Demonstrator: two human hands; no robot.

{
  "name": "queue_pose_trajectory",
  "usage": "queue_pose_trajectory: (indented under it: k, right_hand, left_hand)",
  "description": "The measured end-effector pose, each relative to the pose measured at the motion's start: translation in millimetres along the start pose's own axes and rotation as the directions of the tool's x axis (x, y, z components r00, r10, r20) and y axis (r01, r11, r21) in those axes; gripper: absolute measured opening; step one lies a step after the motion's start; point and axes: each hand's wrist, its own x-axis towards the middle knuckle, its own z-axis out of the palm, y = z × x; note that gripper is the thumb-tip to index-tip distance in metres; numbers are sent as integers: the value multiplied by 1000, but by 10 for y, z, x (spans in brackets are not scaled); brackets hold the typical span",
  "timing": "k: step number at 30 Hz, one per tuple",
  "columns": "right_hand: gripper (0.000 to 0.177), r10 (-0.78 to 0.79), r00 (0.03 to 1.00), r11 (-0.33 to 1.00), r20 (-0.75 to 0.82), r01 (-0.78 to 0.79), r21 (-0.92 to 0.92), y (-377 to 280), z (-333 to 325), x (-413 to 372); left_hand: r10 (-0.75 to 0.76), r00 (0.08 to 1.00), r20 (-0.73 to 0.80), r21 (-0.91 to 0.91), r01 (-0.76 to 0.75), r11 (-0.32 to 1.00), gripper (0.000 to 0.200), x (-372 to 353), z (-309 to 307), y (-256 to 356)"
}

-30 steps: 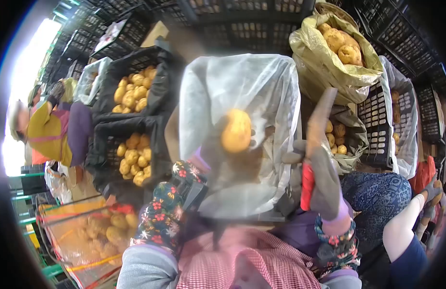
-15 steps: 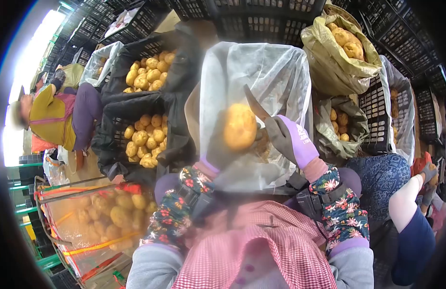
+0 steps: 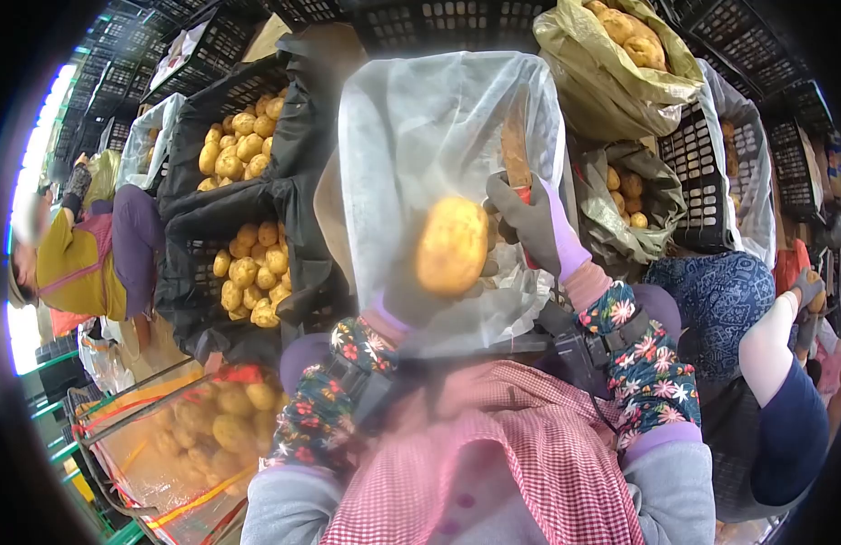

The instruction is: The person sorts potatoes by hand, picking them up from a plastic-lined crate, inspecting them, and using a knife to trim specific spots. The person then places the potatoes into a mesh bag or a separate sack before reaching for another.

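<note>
A large yellow potato (image 3: 452,245) rests in my gloved left hand (image 3: 415,298), whose fingers are partly hidden behind it and blurred. My gloved right hand (image 3: 537,222) is closed around the red handle of a knife (image 3: 515,145). The knife's brownish blade points up and away from me, apart from the potato. Both hands are above a crate lined with thin white plastic (image 3: 370,136). A blur covers part of the liner, so its contents are hard to make out.
Two black-lined crates (image 3: 298,204) with potatoes stand on the left. A clear bag of potatoes (image 3: 202,422) is at lower left. To the right are a large green sack (image 3: 611,104) and a smaller one (image 3: 602,195). Other people sit on both sides.
The knife has swung from leaning left near the potato to nearly upright, away from it. The potato stays in my left hand. The whole view has shifted slightly.
</note>
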Motion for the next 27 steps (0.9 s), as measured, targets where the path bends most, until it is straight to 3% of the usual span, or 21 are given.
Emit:
queue_pose_trajectory:
  k: [4,6,7,9,10,11,12,13,15,16,17,18,20,21,22,24,27]
  right_hand:
    - [43,-17,999,1000,-38,17,1,-12,-24,-55]
    - [44,21,1000,995,-8,-22,-101,-80,-73,-81]
    - [45,37,999,988,0,-37,-152,-107,-117,-89]
    - [47,28,1000,968,1,-27,-250,-63,-143,-71]
    - [46,53,999,958,0,-51,-281,-75,-134,-68]
    - [45,79,997,948,-1,-75,-310,-80,-119,-63]
    - [43,4,1000,929,1,-3,-370,-44,-100,-53]
    - [40,-71,997,901,6,67,-428,-2,-75,-54]
    - [36,-235,970,813,60,230,-535,37,-47,-103]
    - [34,-320,941,750,111,323,-577,-7,11,-180]
    - [31,-398,902,676,169,413,-610,-63,70,-235]
    - [25,-303,925,697,230,380,-609,-132,121,-261]
    - [23,-335,886,583,321,463,-668,-89,124,-266]
    - [22,-345,865,522,364,499,-692,-55,116,-277]
    - [22,-376,847,431,377,519,-738,4,122,-274]
    - [23,-385,842,350,378,512,-784,54,124,-293]
    - [24,-398,851,335,341,481,-810,33,127,-263]
  left_hand:
    - [-113,992,47,-29,115,993,54,68,-30,113]
    - [-42,998,-46,45,45,998,64,97,-44,106]
    - [72,988,-134,123,-55,991,83,145,-37,72]
    - [-78,970,-229,-396,-20,918,105,127,-30,57]
    - [-306,948,-91,-851,85,518,104,50,-40,74]
    - [-315,947,-67,-848,112,518,103,19,-45,52]
    - [-323,945,-43,-844,139,518,101,-11,-50,29]
    - [-141,979,-145,-385,76,920,100,2,-49,-22]
    - [-22,989,-144,-105,7,994,96,19,-43,-66]
    - [-115,984,-138,-412,49,910,93,30,-44,-70]
    - [-202,974,-105,-677,79,732,91,38,-45,-71]
    - [-273,961,-45,-873,95,479,88,42,-47,-70]
    - [-368,919,141,-990,124,-70,83,55,-72,-52]
    - [-411,878,245,-943,116,-312,80,69,-96,-37]
    - [-457,811,366,-873,129,-470,77,119,-180,5]
    - [-464,782,416,-828,115,-548,74,154,-199,9]
    - [-394,896,204,-938,64,-340,73,44,-26,-71]
